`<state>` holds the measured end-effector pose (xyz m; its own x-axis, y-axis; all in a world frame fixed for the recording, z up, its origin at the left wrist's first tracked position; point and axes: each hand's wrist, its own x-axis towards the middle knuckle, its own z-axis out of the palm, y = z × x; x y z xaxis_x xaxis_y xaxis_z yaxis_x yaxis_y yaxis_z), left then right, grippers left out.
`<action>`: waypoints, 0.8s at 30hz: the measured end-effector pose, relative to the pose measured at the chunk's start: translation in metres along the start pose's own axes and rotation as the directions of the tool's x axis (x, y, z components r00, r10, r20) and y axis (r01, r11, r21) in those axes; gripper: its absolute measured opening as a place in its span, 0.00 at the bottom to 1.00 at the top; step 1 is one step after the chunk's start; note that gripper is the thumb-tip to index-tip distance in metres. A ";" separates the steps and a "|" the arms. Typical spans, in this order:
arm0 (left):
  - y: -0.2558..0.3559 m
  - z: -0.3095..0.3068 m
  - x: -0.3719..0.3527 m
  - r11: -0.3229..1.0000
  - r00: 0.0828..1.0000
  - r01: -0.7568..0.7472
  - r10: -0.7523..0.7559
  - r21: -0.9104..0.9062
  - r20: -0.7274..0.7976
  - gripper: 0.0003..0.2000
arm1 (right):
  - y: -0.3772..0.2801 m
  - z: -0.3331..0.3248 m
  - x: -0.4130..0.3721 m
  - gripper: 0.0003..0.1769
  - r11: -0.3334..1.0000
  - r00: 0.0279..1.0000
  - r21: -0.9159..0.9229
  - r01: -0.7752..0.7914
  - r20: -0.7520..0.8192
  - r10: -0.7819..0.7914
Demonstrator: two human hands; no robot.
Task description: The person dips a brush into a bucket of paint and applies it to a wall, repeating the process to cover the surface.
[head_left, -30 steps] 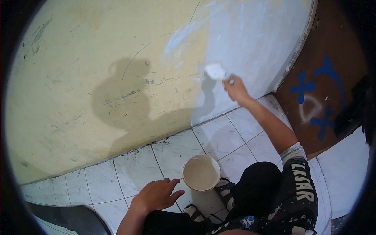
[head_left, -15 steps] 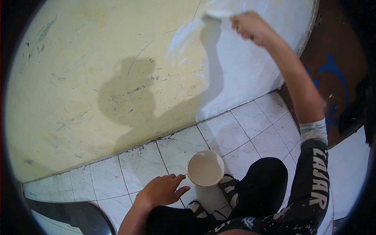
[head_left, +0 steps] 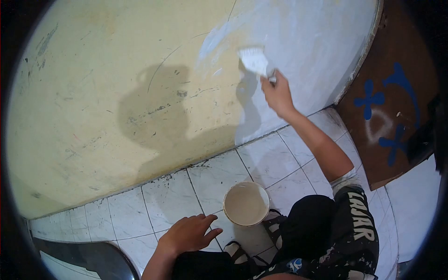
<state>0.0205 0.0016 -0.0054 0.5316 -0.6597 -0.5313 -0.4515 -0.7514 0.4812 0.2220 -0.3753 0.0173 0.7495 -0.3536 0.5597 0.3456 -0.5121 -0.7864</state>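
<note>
My right hand (head_left: pixel 278 94) grips the handle of a paintbrush (head_left: pixel 254 60) whose white, paint-covered bristles point up against the wall (head_left: pixel 93 116). The brush is at the border between the yellow surface and the fresh white paint (head_left: pixel 303 51). My left hand (head_left: pixel 188 234) hovers over my knee, fingers apart and holding nothing. Just right of its fingertips, a round bucket (head_left: pixel 225 212) of pale paint stands on the floor; the hand and bucket do not touch.
White tiles (head_left: pixel 172 200) cover the floor up to the wall's foot. A brown panel (head_left: pixel 359 135) with blue shapes stands at the right. A dark curved object (head_left: pixel 102 254) lies at the lower left. My sandalled feet (head_left: pixel 235 252) are close to the bucket.
My right hand has moved down and left with the paintbrush, from high on the white area. My left hand has barely shifted, and the bucket stays in place.
</note>
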 end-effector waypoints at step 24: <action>0.017 -0.007 0.011 1.000 0.999 0.019 -0.020 0.015 0.034 0.29 | -0.230 -0.075 0.101 0.11 0.996 0.998 -0.090 -0.014 0.059 0.019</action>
<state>0.0234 -0.0181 0.0019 0.5155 -0.6450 -0.5641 -0.4523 -0.7639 0.4603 0.1755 -0.3523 0.2739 0.7878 -0.3169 0.5282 0.2831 -0.5752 -0.7674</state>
